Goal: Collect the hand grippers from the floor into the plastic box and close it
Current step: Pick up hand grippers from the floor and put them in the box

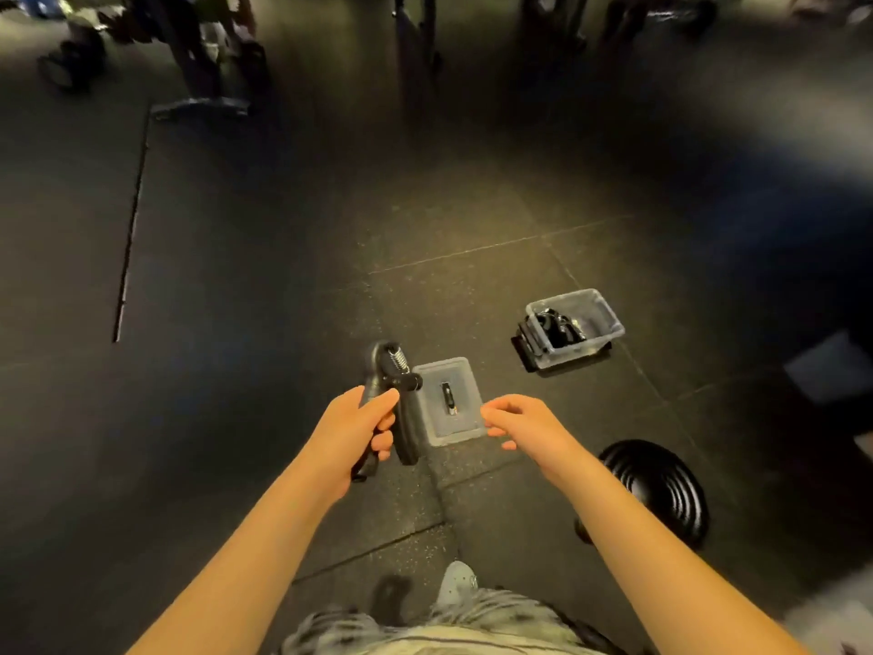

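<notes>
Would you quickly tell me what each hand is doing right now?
Left hand: closed around a black hand gripper.
Right hand: loosely open, holding nothing.

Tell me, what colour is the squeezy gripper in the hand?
Black, with a silvery metal spring; the hand gripper shows in the head view.

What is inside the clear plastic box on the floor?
The clear plastic box holds black hand grippers, piled at its left end. Their number is unclear; the lowest are covered.

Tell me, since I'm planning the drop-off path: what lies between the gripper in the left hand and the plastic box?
In the head view, the box's clear lid lies flat on the floor between the hand gripper in the left hand and the plastic box; beyond it, bare floor.
</notes>
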